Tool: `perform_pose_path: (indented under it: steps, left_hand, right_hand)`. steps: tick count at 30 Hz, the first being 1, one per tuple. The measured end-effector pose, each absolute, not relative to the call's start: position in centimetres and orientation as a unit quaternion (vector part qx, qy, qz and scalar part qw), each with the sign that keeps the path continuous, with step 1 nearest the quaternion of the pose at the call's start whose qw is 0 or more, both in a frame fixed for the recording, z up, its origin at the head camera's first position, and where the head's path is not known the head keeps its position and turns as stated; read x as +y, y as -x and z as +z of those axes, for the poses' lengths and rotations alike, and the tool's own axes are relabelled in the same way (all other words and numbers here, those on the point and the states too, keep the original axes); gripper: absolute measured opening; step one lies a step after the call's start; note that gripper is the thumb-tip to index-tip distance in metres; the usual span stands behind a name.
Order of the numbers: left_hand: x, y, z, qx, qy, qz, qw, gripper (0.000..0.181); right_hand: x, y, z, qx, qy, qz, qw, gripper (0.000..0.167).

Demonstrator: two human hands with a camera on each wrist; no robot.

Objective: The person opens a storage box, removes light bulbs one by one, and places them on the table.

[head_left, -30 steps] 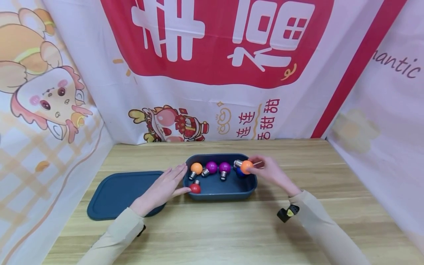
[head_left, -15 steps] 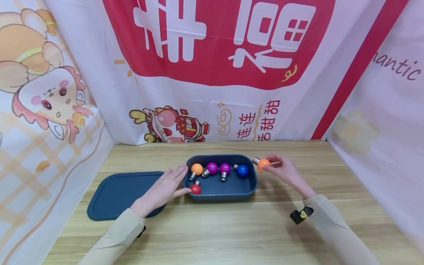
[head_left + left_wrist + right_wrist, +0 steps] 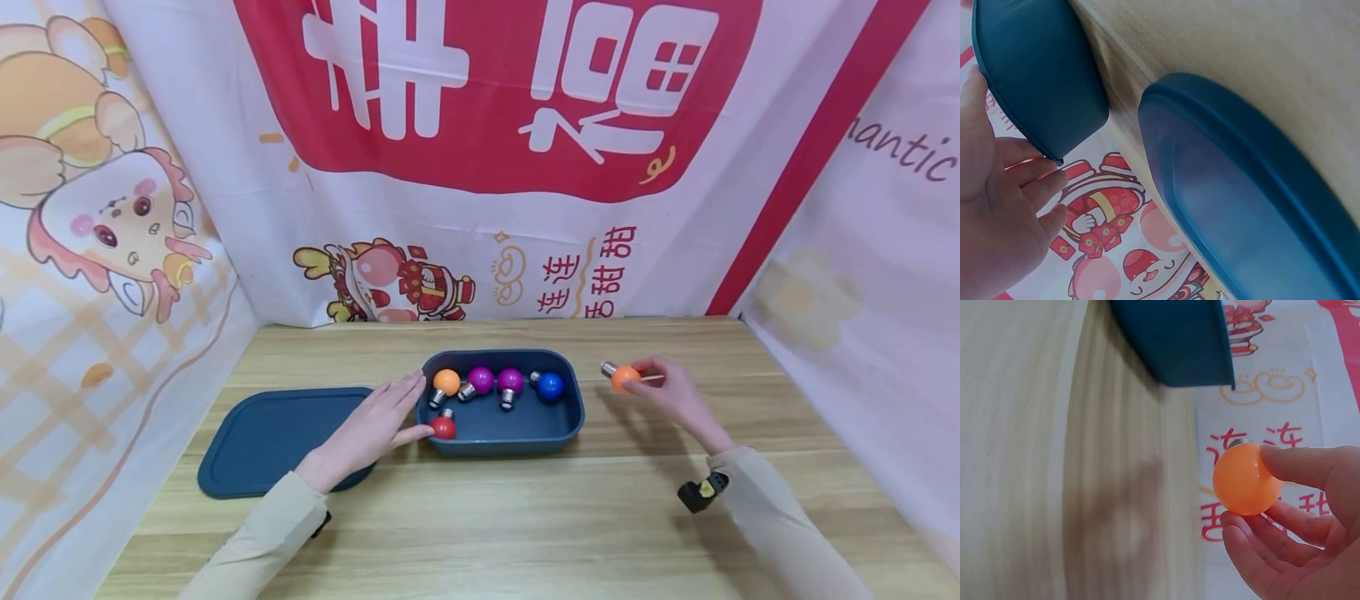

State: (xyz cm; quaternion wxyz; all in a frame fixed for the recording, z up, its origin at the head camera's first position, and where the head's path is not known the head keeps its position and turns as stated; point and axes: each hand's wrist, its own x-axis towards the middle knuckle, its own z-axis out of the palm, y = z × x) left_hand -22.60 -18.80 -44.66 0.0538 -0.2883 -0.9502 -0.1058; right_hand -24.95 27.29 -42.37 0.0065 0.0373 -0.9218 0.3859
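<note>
Pinched between the thumb and fingers of my right hand (image 3: 678, 398) is an orange light bulb (image 3: 1246, 480), held above the table to the right of a dark blue box (image 3: 498, 447). Its metal screw base points away to the upper left in the head view. My left hand (image 3: 371, 429) rests against the left end of the box, with its fingers straight along the rim. Inside the box lie another orange bulb (image 3: 447, 382), two purple bulbs (image 3: 482, 380), a blue bulb (image 3: 551, 387) and a red bulb (image 3: 443, 427), which is close to my left thumb.
A dark blue lid (image 3: 273, 437) lies flat on the wooden table (image 3: 480, 533) left of the box, partly under my left forearm. Printed cloth (image 3: 495, 179) hangs behind the table and along both sides.
My right hand has carried the orange bulb from over the box's right end out to the right, uncovering the blue bulb. My left hand stays at the box.
</note>
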Motion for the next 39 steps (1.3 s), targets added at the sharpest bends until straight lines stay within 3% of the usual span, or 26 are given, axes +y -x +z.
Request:
perform_pose_path:
  steps: [11, 21, 39]
  left_hand:
    - [-18.8, 22.7, -44.9, -0.951, 0.285, -0.107, 0.05, 0.084]
    - [-18.8, 22.7, -44.9, -0.952, 0.283, -0.106, 0.048, 0.084]
    - [-18.8, 22.5, -44.8, -0.95, 0.287, -0.107, 0.053, 0.083]
  right_hand:
    - [28.8, 25.5, -43.9, -0.929, -0.015, 0.369, -0.012, 0.042]
    - [29.4, 25.9, -45.1, -0.942, -0.025, 0.336, 0.012, 0.037]
    - [29.3, 26.0, -45.1, -0.947, -0.015, 0.32, -0.013, 0.04]
